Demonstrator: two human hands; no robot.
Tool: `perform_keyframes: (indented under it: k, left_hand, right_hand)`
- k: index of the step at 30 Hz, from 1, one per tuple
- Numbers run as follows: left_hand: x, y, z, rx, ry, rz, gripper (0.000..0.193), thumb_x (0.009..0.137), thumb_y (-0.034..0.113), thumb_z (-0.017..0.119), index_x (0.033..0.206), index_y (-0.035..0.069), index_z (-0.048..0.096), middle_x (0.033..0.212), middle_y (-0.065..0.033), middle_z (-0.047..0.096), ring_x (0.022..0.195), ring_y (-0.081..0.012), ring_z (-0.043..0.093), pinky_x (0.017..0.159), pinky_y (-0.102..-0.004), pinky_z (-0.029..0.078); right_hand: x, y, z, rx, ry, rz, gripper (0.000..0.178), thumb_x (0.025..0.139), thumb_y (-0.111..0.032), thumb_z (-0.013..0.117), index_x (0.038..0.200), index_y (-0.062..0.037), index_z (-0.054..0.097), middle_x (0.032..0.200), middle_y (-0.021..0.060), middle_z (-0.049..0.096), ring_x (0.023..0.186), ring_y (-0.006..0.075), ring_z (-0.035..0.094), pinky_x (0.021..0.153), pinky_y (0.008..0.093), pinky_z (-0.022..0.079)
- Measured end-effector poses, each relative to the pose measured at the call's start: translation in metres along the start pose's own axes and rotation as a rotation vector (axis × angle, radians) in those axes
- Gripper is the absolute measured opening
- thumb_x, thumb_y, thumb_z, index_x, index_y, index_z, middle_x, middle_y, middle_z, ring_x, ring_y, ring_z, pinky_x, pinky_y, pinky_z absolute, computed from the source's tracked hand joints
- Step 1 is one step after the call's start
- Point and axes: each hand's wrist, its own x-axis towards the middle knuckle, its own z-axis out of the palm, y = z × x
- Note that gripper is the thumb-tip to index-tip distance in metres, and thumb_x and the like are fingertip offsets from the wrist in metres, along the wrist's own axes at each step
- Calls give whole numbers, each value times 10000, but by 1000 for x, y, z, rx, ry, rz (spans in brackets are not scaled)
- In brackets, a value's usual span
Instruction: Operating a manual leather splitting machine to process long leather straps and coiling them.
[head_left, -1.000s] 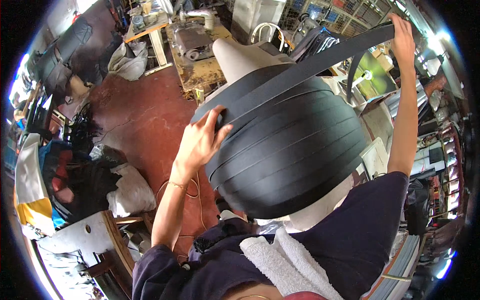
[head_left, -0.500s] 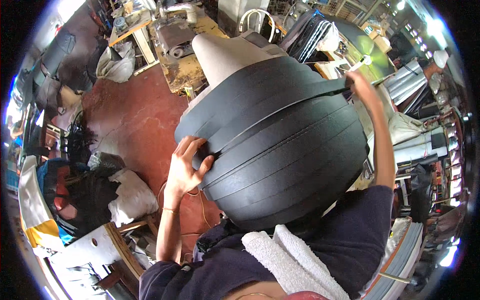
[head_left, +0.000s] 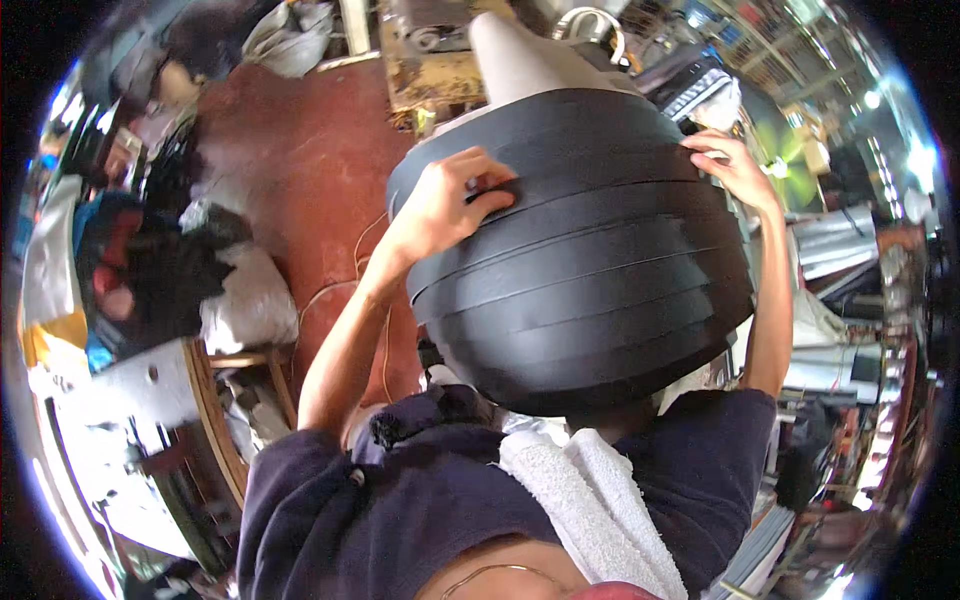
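Black strips (head_left: 590, 235) — left hand (head_left: 445, 205), right hand (head_left: 740, 172) atop

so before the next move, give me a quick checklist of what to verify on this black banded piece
1. Left grip at a band edge: ok, thumb and fingers are at the upper left of the black banded piece.
2. Right grip at the far right edge: ok, fingertips are there.
3. Firm hold by either hand: cannot tell.
4. Bands between the hands lying down: ok, none visibly stands up.
5. Underside of the piece: cannot tell, hidden.
6. Floor beside the piece: arguably not ok, a loose cord lies on the red floor and might snag a foot.
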Motion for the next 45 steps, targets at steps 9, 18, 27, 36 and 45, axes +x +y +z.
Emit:
perform_keyframes:
  k: [9, 18, 27, 36, 45]
  left_hand:
    - [0, -31, -19, 65, -185, -86, 274, 788, 270, 756, 892, 29, 679, 832, -137, 688, 776, -249, 663, 706, -367, 514]
    - [-274, -68, -42, -58, 577, -466, 433, 913, 392, 566, 1078, -8, 579, 1007, -214, 632, 950, -362, 614, 834, -426, 489]
    - [-772, -44, 16, 475, 1472, -1657, 313, 799, 315, 666, 876, 21, 591, 846, -225, 609, 822, -419, 595, 725, -485, 508]
    - [-853, 3, -142, 523, 2043, -1023, 613, 754, 316, 791, 1169, -46, 523, 1002, -131, 617, 918, -182, 582, 816, -303, 483]
    - [-855, -13, -137, 202, 2215, -817, 430, 734, 308, 773, 900, -57, 616, 797, -115, 650, 759, -161, 604, 685, -324, 483]
  right_hand:
    - [15, -41, 28, -14, 85, -185, 206, 883, -59, 622, 1073, 20, 635, 981, 39, 599, 898, 110, 569, 807, 233, 440]
    - [-119, -227, 130, -24, 140, -394, 305, 921, -153, 547, 1138, 56, 597, 1186, 181, 595, 1107, 288, 553, 962, 380, 425]
    - [-98, -397, 545, 592, -864, -275, 176, 883, -28, 626, 1044, 43, 628, 949, 73, 654, 896, 138, 618, 836, 268, 485]
    - [-75, -631, 860, 302, -1021, -1051, 396, 821, -196, 700, 1147, -6, 579, 1050, 161, 663, 982, 252, 640, 858, 361, 499]
    - [-87, -707, 899, 562, -1095, -702, 461, 860, -174, 683, 1224, 32, 488, 1038, 120, 662, 946, 162, 630, 831, 287, 482]
